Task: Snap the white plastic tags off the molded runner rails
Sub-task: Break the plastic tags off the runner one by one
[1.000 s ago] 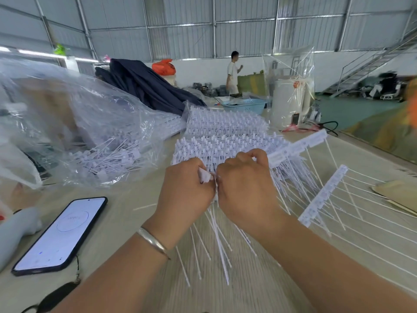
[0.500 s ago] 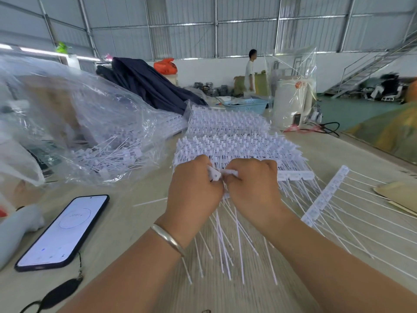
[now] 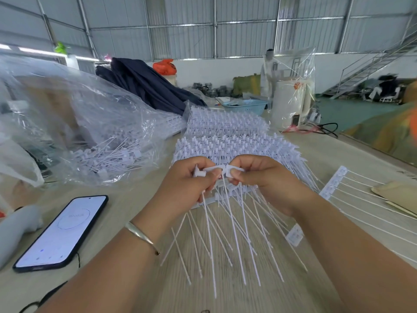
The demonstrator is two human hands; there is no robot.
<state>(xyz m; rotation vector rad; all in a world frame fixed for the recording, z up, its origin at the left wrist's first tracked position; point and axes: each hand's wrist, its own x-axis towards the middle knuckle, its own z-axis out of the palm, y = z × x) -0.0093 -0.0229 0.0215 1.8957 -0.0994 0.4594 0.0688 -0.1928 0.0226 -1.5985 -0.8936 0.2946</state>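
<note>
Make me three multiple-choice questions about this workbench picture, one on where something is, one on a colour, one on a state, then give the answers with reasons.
1. Where does the phone lie?
A. left of the hands
B. right of the hands
C. on the tag stack

2. What colour is the basket at the far end of the table?
A. red
B. light blue
C. black

3. What are the two hands doing?
A. resting flat
B. pinching a white rail
C. holding the phone

Answers: 1 A, it lies left of the left hand. 2 B, its wall is light blue. 3 B, left hand and right hand pinch the white rail between them.
</note>
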